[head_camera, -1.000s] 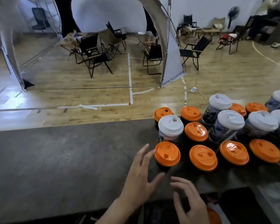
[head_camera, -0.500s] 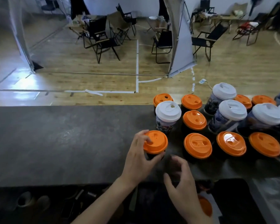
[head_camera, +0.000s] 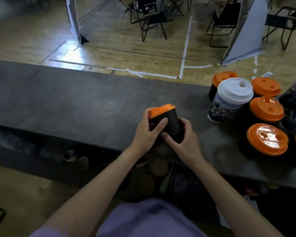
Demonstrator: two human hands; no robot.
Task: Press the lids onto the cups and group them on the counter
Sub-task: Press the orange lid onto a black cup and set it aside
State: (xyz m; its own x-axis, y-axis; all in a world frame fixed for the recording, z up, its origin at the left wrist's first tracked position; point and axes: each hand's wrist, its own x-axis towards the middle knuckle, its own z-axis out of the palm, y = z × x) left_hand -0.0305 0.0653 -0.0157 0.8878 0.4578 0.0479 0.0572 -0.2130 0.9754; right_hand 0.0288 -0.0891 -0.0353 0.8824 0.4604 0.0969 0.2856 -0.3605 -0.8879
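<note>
A black cup (head_camera: 172, 123) with an orange lid (head_camera: 161, 109) is tilted away from me over the near part of the dark counter (head_camera: 75, 103). My left hand (head_camera: 148, 132) grips its left side near the lid. My right hand (head_camera: 183, 139) wraps its lower right side and base. To the right stands a group of lidded cups: a printed cup with a white lid (head_camera: 232, 93) and several black cups with orange lids (head_camera: 266, 108).
Under the counter's near edge lie stacked cups and lids (head_camera: 159, 168) in shadow. Beyond the counter is a wooden floor with white tape lines, black folding chairs (head_camera: 152, 17) and a white panel (head_camera: 248, 31).
My left hand took the nearest orange-lidded cup from the group and drew it left toward me. My right hand joined on it. The cup now tilts, and the view has dropped downward.
</note>
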